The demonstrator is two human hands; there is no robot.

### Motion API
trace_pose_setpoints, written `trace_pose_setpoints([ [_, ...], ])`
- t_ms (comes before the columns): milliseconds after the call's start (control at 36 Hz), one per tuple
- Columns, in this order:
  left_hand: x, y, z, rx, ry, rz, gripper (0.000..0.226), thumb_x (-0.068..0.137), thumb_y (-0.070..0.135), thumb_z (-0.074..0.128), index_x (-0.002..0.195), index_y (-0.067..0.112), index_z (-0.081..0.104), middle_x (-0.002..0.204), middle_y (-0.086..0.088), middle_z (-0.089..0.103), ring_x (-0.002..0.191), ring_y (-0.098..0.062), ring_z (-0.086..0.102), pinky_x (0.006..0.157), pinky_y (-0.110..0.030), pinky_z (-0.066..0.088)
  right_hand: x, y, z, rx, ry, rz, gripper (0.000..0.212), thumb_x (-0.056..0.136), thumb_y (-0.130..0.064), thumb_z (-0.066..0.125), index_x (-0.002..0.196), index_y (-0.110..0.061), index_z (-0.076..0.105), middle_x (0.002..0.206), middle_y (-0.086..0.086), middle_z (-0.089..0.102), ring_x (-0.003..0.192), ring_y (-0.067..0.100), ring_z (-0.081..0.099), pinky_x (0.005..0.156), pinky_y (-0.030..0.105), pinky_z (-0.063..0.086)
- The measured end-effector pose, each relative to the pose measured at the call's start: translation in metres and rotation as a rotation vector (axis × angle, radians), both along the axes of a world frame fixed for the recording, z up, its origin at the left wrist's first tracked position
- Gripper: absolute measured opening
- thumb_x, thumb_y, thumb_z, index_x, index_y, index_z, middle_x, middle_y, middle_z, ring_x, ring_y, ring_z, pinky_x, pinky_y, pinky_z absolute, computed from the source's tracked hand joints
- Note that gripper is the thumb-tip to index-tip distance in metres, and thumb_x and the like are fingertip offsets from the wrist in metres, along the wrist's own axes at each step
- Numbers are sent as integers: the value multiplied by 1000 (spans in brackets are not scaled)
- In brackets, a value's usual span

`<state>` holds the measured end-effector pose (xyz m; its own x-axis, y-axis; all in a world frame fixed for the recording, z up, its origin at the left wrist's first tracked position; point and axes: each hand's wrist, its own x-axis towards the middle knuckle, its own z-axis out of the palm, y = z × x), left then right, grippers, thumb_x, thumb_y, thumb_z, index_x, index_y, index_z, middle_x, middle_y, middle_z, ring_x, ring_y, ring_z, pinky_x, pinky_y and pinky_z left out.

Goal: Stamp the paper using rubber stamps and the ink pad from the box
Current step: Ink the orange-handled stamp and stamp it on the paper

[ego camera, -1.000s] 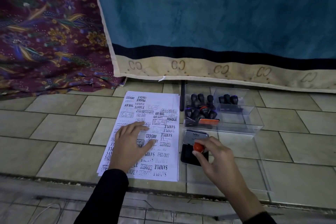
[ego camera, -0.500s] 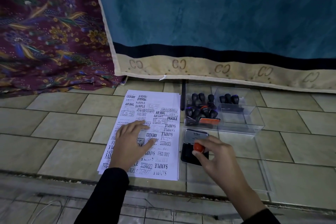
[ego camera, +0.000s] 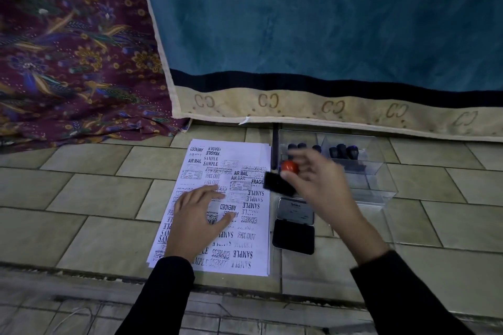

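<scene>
Right hand point(ego camera: 318, 185) grips a stamp point(ego camera: 278, 185) above the right edge of the paper point(ego camera: 253, 149), just right of the frame's centre.

The hand is blurred, but its fingers curl round the stamp's red knob and the black base tilts toward the sheet. Whether the base touches the paper cannot be told. The left hand point(ego camera: 198, 215) lies flat on the paper with fingers spread straight, at lower centre. The paper rests on the tiles point(ego camera: 89, 228), covered in black prints. The ink pad point(ego camera: 294, 234) lies open just right of the paper, below the stamp. The clear box point(ego camera: 375, 182) sits right of centre beyond the pad, with more stamps point(ego camera: 343, 151) upright inside.
</scene>
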<state>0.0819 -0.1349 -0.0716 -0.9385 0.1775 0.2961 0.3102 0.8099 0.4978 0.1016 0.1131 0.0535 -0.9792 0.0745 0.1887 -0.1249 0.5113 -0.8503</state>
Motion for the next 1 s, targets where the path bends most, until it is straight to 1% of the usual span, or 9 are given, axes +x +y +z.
trace_pose_setpoints([
  [111,0,-1,0,2,-4,0,48,75,69,54,112,39,60,131,29,45,120,6,34,112,-33,19,-50,-27,8,31,40,20,26,79,-12,72,104,-14,65,90,-7,61,78,-4,58,73,3,49],
  [167,0,-1,0,10,-7,1,47,75,68,55,112,40,59,130,30,44,121,5,35,111,-32,19,-75,-41,1,85,64,33,24,80,-13,72,103,-13,66,94,-3,63,79,3,60,75,8,49],
  [250,0,0,0,2,-14,5,47,75,69,55,112,40,59,130,30,44,122,4,36,111,-32,19,-108,-61,-16,193,78,49,22,79,-13,72,101,-11,67,103,6,65,86,15,61,83,24,51],
  [417,-1,-1,0,3,-17,2,47,76,69,55,112,41,59,131,28,46,123,3,37,113,-36,19,-140,-82,-41,256,5,85,15,81,-9,69,96,-7,69,100,11,68,89,21,61,86,34,51],
  [500,-2,-1,-1,-1,-12,2,47,77,71,53,112,40,59,130,28,46,121,2,38,112,-34,18,-143,-90,-43,240,-22,96,13,82,-7,68,95,-4,68,98,13,67,91,24,61,82,29,48],
  [583,-1,-1,-1,-4,-25,4,47,77,72,52,113,41,58,131,28,44,122,2,37,112,-33,17,-144,-94,-45,266,-20,90,13,83,-8,66,95,-4,68,99,14,67,94,24,60,77,22,39],
  [667,-1,-1,0,-10,-36,5,46,78,71,53,113,42,57,132,30,43,123,3,35,112,-34,17,-145,-95,-46,283,-34,80,13,85,-9,65,96,-4,68,99,13,68,96,24,59,77,21,35],
  [917,0,0,1,-7,-34,9,48,77,70,52,114,40,59,134,27,45,125,1,36,113,-39,20,-147,-101,-45,374,-67,105,8,81,-4,67,84,4,66,88,20,66,85,31,62,75,39,53],
  [1000,0,0,2,-4,-38,7,50,77,70,50,115,39,59,134,28,43,124,3,34,114,-39,20,-146,-104,-46,394,-80,90,6,80,-1,67,79,4,63,81,18,64,78,31,61,68,38,54],
])
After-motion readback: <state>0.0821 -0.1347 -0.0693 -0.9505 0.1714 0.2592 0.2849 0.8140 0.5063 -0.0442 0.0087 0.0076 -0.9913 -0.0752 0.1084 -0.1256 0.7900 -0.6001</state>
